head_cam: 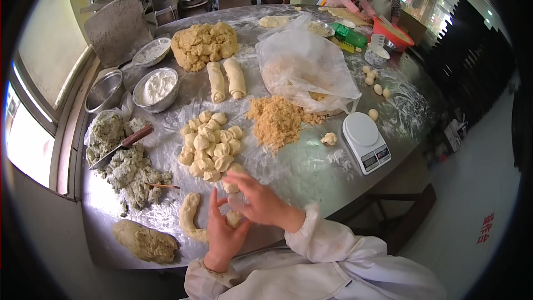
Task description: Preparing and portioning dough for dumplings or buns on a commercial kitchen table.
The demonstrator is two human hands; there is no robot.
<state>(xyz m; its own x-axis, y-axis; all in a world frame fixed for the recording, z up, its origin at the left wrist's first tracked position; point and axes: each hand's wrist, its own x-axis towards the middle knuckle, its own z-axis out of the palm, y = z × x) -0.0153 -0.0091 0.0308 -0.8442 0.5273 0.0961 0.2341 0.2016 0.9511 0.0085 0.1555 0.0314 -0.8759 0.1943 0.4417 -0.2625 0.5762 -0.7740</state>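
Near the front edge of the table, my left hand (227, 233) cups a small piece of dough (233, 218) between thumb and fingers. My right hand (264, 203) hovers just above and to the right, fingers apart, with blur about the lower fingertips. Its upper fingertips overlap the near end of a heap of pale dough pieces (212, 143); whether they touch is unclear. A curved strip of dough (190, 214) lies left of my left hand, its lower end hidden behind that hand. Beyond the right hand sits a mound of crumbly orange-brown filling (275, 121).
Grey-green paste (129, 171) with a wooden-handled knife (137, 135) and a dough lump (143, 241) lie left. Flour bowl (156, 89), dough rolls (235, 79), large dough mass (204, 43) and plastic bag (304, 62) stand beyond. A digital scale (361, 131) is right. Two people work at the far end.
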